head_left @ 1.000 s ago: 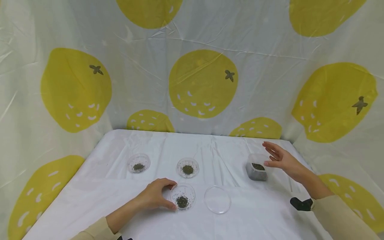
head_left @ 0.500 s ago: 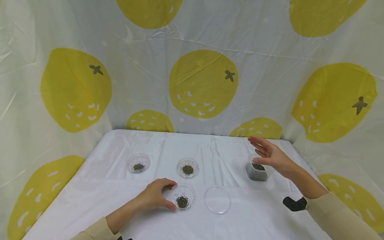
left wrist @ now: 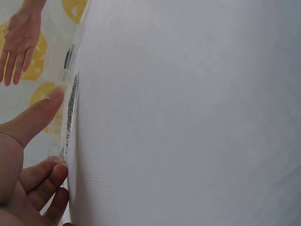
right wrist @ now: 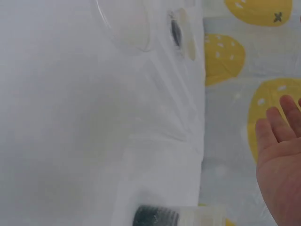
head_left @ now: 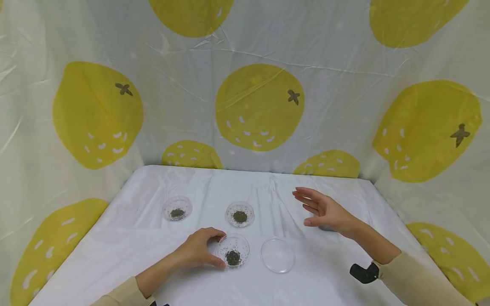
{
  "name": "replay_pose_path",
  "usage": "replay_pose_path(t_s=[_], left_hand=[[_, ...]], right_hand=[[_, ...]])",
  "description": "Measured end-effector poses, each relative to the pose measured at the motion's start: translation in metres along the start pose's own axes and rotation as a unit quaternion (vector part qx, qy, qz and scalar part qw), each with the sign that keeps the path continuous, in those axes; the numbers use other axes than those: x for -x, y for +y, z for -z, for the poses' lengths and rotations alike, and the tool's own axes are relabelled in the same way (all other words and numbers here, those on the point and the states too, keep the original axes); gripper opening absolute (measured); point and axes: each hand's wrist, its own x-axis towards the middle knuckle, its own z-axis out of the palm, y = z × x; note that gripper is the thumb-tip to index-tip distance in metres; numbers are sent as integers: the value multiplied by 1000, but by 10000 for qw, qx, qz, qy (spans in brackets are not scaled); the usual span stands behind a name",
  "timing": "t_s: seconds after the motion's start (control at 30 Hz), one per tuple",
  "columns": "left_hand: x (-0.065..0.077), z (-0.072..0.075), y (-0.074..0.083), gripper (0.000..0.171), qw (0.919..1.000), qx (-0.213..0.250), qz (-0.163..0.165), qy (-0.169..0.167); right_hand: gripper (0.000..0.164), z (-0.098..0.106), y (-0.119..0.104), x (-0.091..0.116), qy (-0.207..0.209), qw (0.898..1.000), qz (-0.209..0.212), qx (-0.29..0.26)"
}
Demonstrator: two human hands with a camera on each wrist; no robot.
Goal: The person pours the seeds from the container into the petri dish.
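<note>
My left hand (head_left: 196,250) grips a clear petri dish (head_left: 236,243) by its rim, thumb at the near side and fingers at the far side. A small heap of dark green flakes lies in the dish, with crumbs scattered around it. In the left wrist view the thumb and fingers span the dish (left wrist: 70,106), seen edge-on. My right hand (head_left: 330,213) is raised over the table with its fingers extended, holding nothing. It mostly hides a square clear tub (head_left: 328,228) in the head view. The right wrist view shows dark contents in the tub (right wrist: 157,216).
A clear round lid (head_left: 278,256) lies flat to the right of the held dish. Farther back stand two more petri dishes, a middle one (head_left: 229,208) and a left one (head_left: 180,202), both with green flakes. A lemon-print curtain (head_left: 260,51) encloses the white-covered table (head_left: 214,182).
My right hand has moved left from beside the tub, passing in front of it and dipping lower. The left hand and the dish have stayed still.
</note>
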Motion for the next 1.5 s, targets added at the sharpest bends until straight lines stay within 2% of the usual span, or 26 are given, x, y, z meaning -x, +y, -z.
replay_pose_path(t_s=[0.27,0.57,0.73,0.87,1.03,1.23,1.5], left_hand=[[-1,0,-1,83,10000,10,12,-11],[-1,-1,-1,83,10000,46,15,-10],[-1,-1,-2,83,10000,-16,37,12],[-1,-1,-2,83,10000,9,32,15],[0,0,0,82,10000,46,-3,-1],[-1,1,1,82,10000,-10,12,12],[-1,0,0,82,10000,33,15,-25]], right_hand=[[86,-27,8,0,-460,9985,9,-300],[85,-50,27,8,-740,9961,-326,-351],[91,-58,38,13,-849,9946,-550,-238],[95,-66,43,15,-920,9941,-568,127],[101,-75,46,18,-928,9894,-677,892],[104,-83,48,18,-857,9743,-460,2033],[95,-86,52,15,-748,9598,-151,2702]])
